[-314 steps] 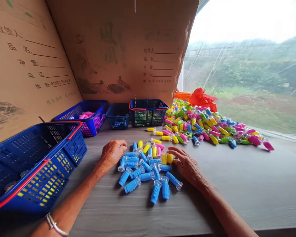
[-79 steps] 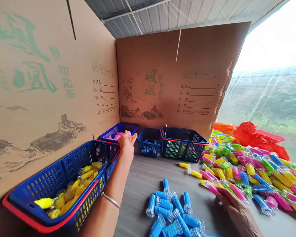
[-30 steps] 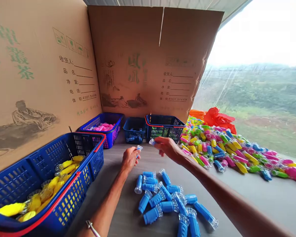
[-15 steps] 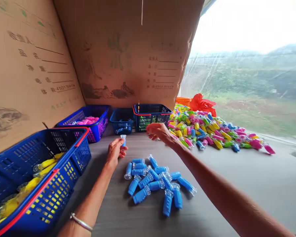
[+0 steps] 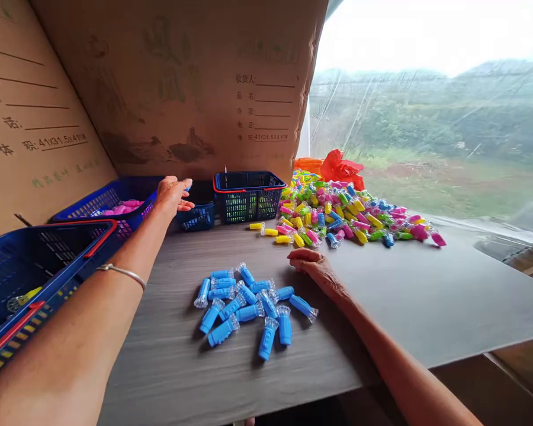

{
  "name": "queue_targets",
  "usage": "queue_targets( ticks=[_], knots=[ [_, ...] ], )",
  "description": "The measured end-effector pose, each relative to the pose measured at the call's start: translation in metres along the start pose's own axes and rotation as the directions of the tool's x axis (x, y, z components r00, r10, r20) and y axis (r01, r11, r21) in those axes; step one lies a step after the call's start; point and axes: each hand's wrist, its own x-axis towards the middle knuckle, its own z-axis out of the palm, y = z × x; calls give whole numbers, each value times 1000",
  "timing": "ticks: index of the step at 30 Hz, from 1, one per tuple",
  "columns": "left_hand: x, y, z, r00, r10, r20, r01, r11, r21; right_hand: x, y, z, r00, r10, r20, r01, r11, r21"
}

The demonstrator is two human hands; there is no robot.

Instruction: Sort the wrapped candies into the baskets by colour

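Note:
My left hand (image 5: 173, 195) reaches over the small dark blue basket (image 5: 198, 218) at the back. A blue toy flashlight (image 5: 188, 185) with a clear head shows between its thumb and fingers, mostly hidden by them. My right hand (image 5: 313, 269) rests low over the table, fingers curled inward; whatever lies under them is hidden. Between my forearms, a loose group of blue toy flashlights (image 5: 247, 312) with clear ridged heads lies on the grey table (image 5: 182, 378). To the right hand's far side, a few yellow flashlights (image 5: 284, 239) edge the mixed pile.
A heap of mixed-colour flashlights (image 5: 350, 216) lies at back right by a red plastic bag (image 5: 340, 168). A red-rimmed basket (image 5: 249, 198) holds green pieces, a purple-blue basket (image 5: 93, 201) pink ones, a large blue basket (image 5: 71, 260) yellow ones. Cardboard walls (image 5: 182, 89) stand behind.
My left hand has moved away and left with the blue flashlight, to above the small basket. My right hand has drawn back from the pile's edge toward me. The view has turned right.

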Motion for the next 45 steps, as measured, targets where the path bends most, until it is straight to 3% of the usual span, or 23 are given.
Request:
queue_targets(
  ticks=[2, 4, 5, 6, 8, 10, 12, 14, 17, 19, 22, 24, 27, 31, 34, 37, 40, 43, 45],
  knots=[
    [-14, -16, 10, 999, 38, -3, -37, 998, 48, 0, -2, 1, 1000, -10, 27, 11, 998, -55],
    [-40, -36, 23, 973, 140, 183, -167, 975, 146, 0, -3, -2, 997, -16, 81, 24, 995, -99],
    [-54, -45, 31, 920, 193, 341, -269, 944, 190, 0, -5, -4, 992, -15, 125, 30, 993, -116],
    [-69, -54, 38, 832, 237, 501, -383, 899, 211, -1, -8, -7, 983, -8, 183, 32, 991, -130],
    [-94, -67, 51, 674, 254, 693, -523, 827, 206, -7, -17, -11, 946, 33, 321, 22, 986, -167],
    [-110, -74, 60, 603, 223, 766, -606, 753, 258, -17, -27, -12, 900, 93, 426, 18, 968, -249],
    [-117, -77, 66, 578, 168, 799, -678, 643, 355, -29, -35, -11, 869, 114, 481, 67, 937, -343],
    [-119, -80, 69, 585, 141, 798, -701, 584, 410, -41, -37, -7, 863, 77, 499, 144, 909, -390],
    [-118, -84, 71, 615, 186, 766, -668, 638, 382, -50, -31, -1, 870, -11, 493, 241, 882, -406],
    [-114, -85, 70, 702, 204, 682, -535, 783, 317, -49, -25, 2, 876, -50, 480, 278, 865, -418],
    [-97, -79, 60, 858, 113, 501, -231, 956, 180, -46, -20, 4, 880, -86, 467, 305, 856, -417],
    [-77, -68, 48, 918, 38, 395, -94, 988, 125, -45, -18, 4, 880, -104, 464, 310, 865, -394],
    [-41, -48, 23, 972, -26, 233, 19, 999, 33, -44, -16, 4, 888, -97, 449, 275, 895, -350],
    [-2, -27, -1, 994, -61, 93, 67, 995, -72, -44, -12, 1, 906, -47, 421, 192, 931, -310],
    [4, -27, -10, 997, -56, 50, 62, 991, -118, -44, -6, -1, 930, 55, 365, 73, 942, -329],
    [-11, -42, -17, 999, -33, 31, 37, 988, -150, -42, -3, -5, 937, 125, 326, -25, 955, -294],
    [-38, -66, -25, 999, -30, 39, 36, 986, -164, -34, -17, -2, 928, 81, 364, 1, 976, -220],
    [-64, -88, -31, 997, -70, 33, 74, 987, -143, -19, -52, 20, 937, -72, 341, 134, 977, -163],
    [-74, -99, -30, 995, -99, 30, 102, 990, -103, -1, -79, 50, 937, -165, 309, 212, 969, -126]
  ],
)
